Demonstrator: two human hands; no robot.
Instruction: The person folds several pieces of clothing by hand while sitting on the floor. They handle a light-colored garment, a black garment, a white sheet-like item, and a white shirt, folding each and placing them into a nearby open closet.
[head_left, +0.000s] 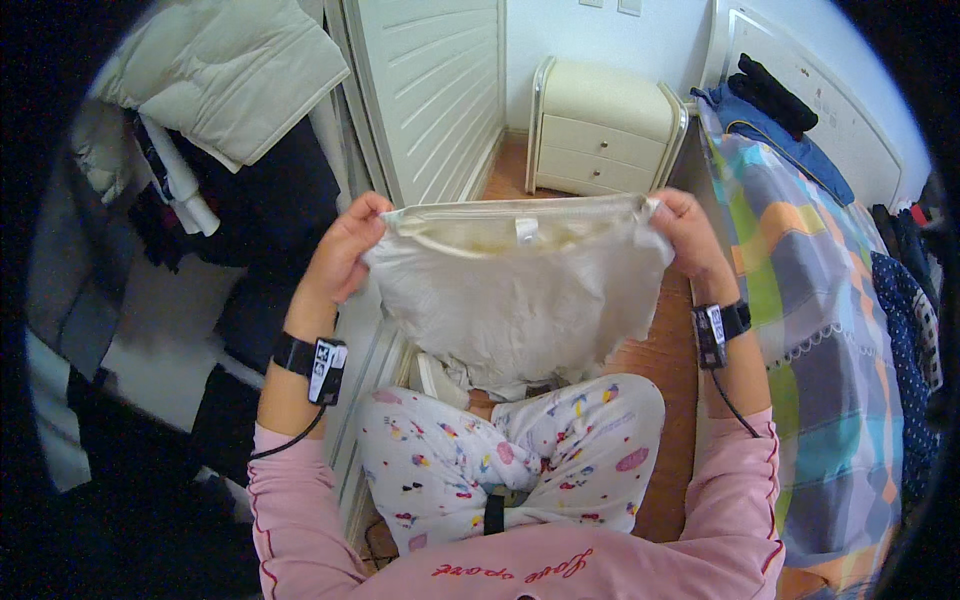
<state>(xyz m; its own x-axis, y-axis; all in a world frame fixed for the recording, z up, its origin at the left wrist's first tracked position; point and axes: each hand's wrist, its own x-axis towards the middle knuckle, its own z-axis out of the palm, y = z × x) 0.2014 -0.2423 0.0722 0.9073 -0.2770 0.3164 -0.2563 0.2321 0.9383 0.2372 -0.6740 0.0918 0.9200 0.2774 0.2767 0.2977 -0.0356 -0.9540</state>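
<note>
A pale, off-white fabric garment hangs spread out between my two hands, above my knees. It has a wide opening along its upper edge, with a small white tag inside. My left hand pinches the garment's upper left corner, and my right hand grips the upper right corner. The lower part falls in loose folds near a light-coloured shoe. My legs are in white printed trousers. The fingertips of both hands are partly hidden by the cloth.
At the left an open wardrobe holds a cream padded jacket and dark clothes. A cream nightstand stands ahead. On the right is a bed with a checked cover; a blue garment and a black item lie near its headboard.
</note>
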